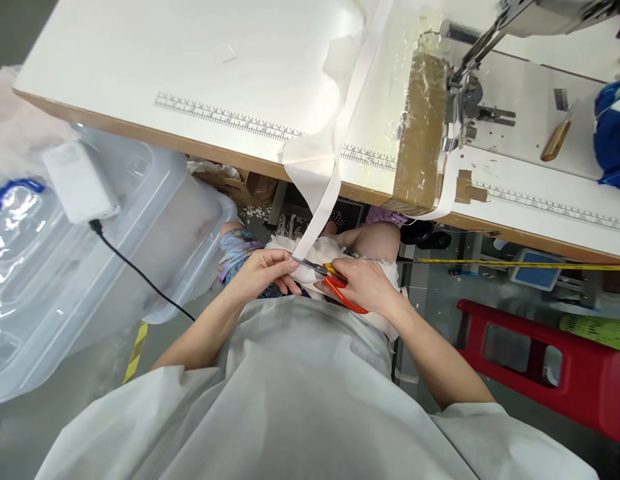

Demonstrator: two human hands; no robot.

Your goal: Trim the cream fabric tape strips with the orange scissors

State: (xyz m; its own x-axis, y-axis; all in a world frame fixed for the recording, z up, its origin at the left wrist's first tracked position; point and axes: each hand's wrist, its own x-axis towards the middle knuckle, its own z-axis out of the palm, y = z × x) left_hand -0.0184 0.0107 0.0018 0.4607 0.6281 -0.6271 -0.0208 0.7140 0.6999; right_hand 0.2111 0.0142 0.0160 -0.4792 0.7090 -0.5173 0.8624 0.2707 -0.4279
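Between thumb and fingers, my left hand (pixel 273 270) pinches the lower end of a white fabric strip (pixel 323 207). The strip runs down over the table edge from the tabletop, with a wider pale fabric piece (pixel 310 163) beside it. My right hand (pixel 367 283) grips scissors (pixel 346 300) with red handles. Their blades point left and lie at the strip's end by my left fingertips; whether they are cutting into it I cannot tell. Crumpled white fabric (pixel 310 270) lies in my lap below both hands.
A sewing machine (pixel 470 87) stands at the right of the white table (pixel 215 60), near a wooden-handled tool (pixel 557 140). At left is a clear plastic bin (pixel 155 220) with a white power bank (pixel 80 180) and cable on it. A red stool (pixel 580 387) stands at right.
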